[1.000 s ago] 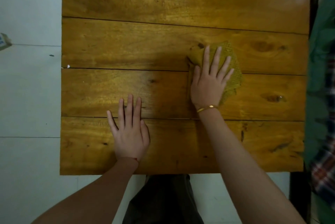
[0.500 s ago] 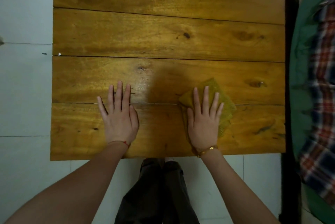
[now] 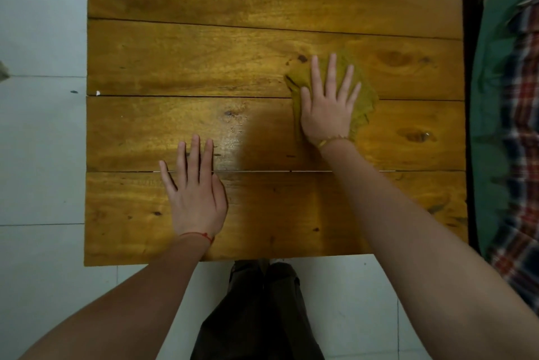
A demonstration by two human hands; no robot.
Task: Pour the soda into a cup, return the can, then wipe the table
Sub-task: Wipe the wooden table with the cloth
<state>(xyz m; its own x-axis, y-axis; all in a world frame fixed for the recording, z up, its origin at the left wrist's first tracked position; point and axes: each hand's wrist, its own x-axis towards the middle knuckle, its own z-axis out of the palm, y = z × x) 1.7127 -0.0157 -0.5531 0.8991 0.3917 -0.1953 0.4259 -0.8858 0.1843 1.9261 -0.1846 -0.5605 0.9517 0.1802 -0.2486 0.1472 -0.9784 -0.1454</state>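
Note:
A yellow-green cloth (image 3: 365, 98) lies on the wooden plank table (image 3: 233, 53), right of the middle. My right hand (image 3: 328, 106) presses flat on top of it with fingers spread and covers most of it. A gold bracelet sits on that wrist. My left hand (image 3: 195, 193) rests flat on the bare wood near the front edge, fingers together, holding nothing. A wet sheen shows on the planks between the hands. No can or cup is in view.
A dark frame strip (image 3: 470, 68) runs along the table's right edge, with green fabric and a plaid cloth (image 3: 519, 132) beyond it. White floor tiles (image 3: 40, 155) lie left of and below the table. My legs in dark trousers (image 3: 256, 316) stand at the front edge.
My right hand pulled the cloth toward the front edge, then pushed it back away to the middle right planks. My left hand stayed flat in place.

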